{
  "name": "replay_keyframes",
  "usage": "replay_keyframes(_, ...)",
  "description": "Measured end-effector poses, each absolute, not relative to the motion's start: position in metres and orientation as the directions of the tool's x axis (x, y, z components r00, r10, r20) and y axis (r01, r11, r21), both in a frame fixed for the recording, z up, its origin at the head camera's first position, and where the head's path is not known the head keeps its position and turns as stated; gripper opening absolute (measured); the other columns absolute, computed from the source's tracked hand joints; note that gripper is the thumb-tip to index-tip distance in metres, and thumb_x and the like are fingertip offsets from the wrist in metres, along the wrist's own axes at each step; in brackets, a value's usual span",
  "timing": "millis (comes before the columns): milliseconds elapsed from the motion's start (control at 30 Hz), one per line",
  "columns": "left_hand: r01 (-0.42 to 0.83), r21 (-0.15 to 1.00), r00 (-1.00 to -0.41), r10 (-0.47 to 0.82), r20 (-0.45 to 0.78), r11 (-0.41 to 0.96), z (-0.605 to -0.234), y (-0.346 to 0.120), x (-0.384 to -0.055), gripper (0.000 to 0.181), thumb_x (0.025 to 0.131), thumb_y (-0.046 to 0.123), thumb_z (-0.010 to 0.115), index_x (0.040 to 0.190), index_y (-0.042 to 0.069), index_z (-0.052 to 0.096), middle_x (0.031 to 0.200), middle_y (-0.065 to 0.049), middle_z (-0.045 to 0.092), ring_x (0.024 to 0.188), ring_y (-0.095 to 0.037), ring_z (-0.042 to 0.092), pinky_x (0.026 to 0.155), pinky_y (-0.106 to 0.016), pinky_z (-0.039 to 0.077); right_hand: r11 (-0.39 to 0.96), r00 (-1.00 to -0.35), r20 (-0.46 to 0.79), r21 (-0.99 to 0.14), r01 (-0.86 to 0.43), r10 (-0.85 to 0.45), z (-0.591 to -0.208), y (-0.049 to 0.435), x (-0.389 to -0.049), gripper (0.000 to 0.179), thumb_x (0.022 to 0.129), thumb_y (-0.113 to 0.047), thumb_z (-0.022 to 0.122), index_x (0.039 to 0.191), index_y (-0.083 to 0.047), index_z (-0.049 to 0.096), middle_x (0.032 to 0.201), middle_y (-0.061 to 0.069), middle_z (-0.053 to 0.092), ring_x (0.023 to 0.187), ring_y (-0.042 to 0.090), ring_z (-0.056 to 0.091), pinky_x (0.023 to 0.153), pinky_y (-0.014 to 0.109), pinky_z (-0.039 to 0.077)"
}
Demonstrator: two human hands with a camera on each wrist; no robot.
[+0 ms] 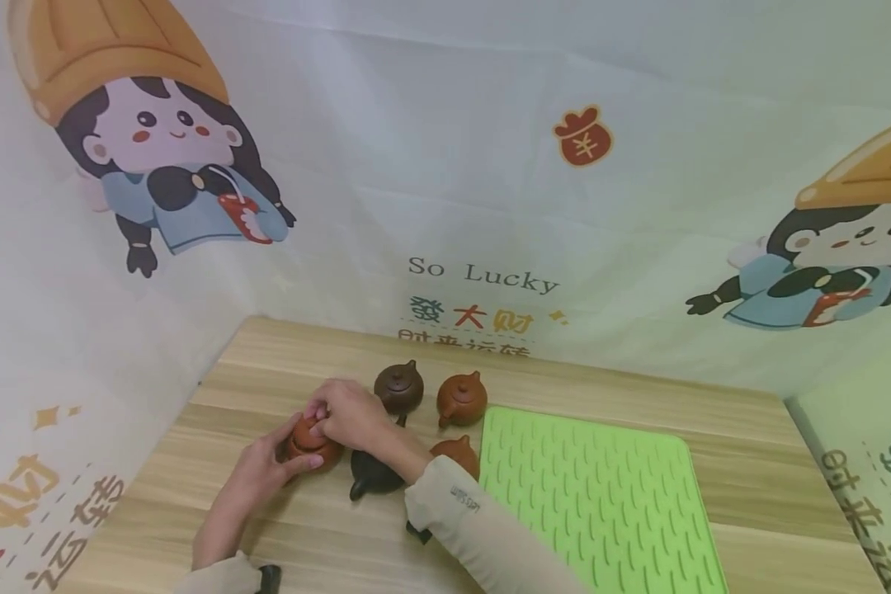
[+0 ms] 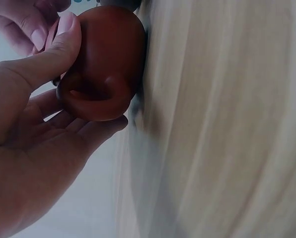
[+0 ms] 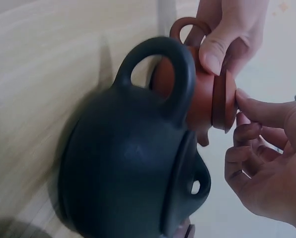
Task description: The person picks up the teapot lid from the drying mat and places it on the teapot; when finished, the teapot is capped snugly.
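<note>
A reddish-brown clay teapot [image 2: 113, 49] stands on the wooden table, its loop handle facing the left wrist camera. My left hand [image 1: 258, 469] grips it at the side, thumb over the shoulder near the rim and fingers round the far side. With thumb and fingers, my right hand [image 1: 352, 415] pinches the lid [image 3: 231, 101] of that pot. The lid sits tilted at the mouth, partly raised from the rim in the head view. Close beside is a black teapot [image 3: 123, 163], lidded, below my right wrist.
Behind the hands stand a dark brown teapot [image 1: 398, 389] and a reddish-brown one [image 1: 462, 401]. Another reddish-brown teapot [image 1: 457, 452] is partly hidden by my right sleeve. A green ridged mat [image 1: 594, 495] lies to the right on the table [image 1: 757, 462]. A printed cloth [image 1: 490, 190] hangs behind.
</note>
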State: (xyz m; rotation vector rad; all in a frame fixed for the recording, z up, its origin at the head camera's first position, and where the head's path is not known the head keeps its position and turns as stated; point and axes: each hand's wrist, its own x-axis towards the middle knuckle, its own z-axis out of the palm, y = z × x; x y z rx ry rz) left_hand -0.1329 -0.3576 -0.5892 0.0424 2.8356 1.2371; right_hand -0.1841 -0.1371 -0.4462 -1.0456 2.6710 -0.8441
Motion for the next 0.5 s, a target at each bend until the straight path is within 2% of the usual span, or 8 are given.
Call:
replay_keyframes(200, 0.005, 0.746, -0.997, 0.064, -0.05, 0.666, -0.589, -0.357, -0.135, 0.107, 0.091, 0.063, 0.084, 0.166, -0.001, 0.042, 0.157, -0.036, 0.054, 0.146, -0.059, 0.051, 0.115, -0.075, 0.043, 0.631, -0.761, 0.052, -0.524, -0.572, -0.646, -0.452, -0.141, -0.18, 0.008, 0.093, -0.013, 0.088, 0.099, -0.014, 0.083, 0.094, -0.007, 0.07, 0.083, 0.0, 0.059, 0.074, 0.013, 0.049)
replay_keyframes(367, -0.017, 0.72, -0.998, 0.038, -0.06, 0.694, -0.572, -0.353, -0.124, 0.105, 0.093, 0.062, 0.082, 0.166, -0.002, 0.042, 0.158, -0.039, 0.05, 0.146, -0.062, 0.048, 0.114, -0.076, 0.043, 0.655, -0.769, 0.031, -0.503, -0.564, -0.638, -0.454, -0.149, -0.177, 0.009, 0.092, -0.012, 0.086, 0.1, -0.016, 0.084, 0.096, -0.009, 0.072, 0.083, -0.001, 0.06, 0.072, 0.012, 0.048)
replay_keyframes(433, -0.046, 0.699, -0.997, 0.006, -0.072, 0.713, -0.558, -0.348, -0.116, 0.102, 0.094, 0.056, 0.084, 0.165, -0.003, 0.042, 0.158, -0.041, 0.049, 0.145, -0.063, 0.048, 0.112, -0.072, 0.046, 0.667, -0.764, 0.013, -0.479, -0.571, -0.645, -0.453, -0.153, -0.173, 0.013, 0.093, -0.012, 0.085, 0.104, -0.017, 0.084, 0.097, -0.01, 0.071, 0.084, -0.001, 0.061, 0.071, 0.012, 0.048)
replay_keyframes(500, -0.095, 0.696, -0.992, -0.012, -0.123, 0.712, -0.542, -0.346, -0.106, 0.099, 0.096, 0.051, 0.083, 0.167, -0.004, 0.039, 0.16, -0.042, 0.045, 0.146, -0.063, 0.046, 0.115, -0.072, 0.044, 0.674, -0.752, -0.01, -0.452, -0.584, -0.659, -0.45, -0.154, -0.167, 0.021, 0.096, -0.017, 0.085, 0.116, -0.019, 0.082, 0.102, -0.01, 0.07, 0.089, -0.001, 0.061, 0.072, 0.014, 0.049)
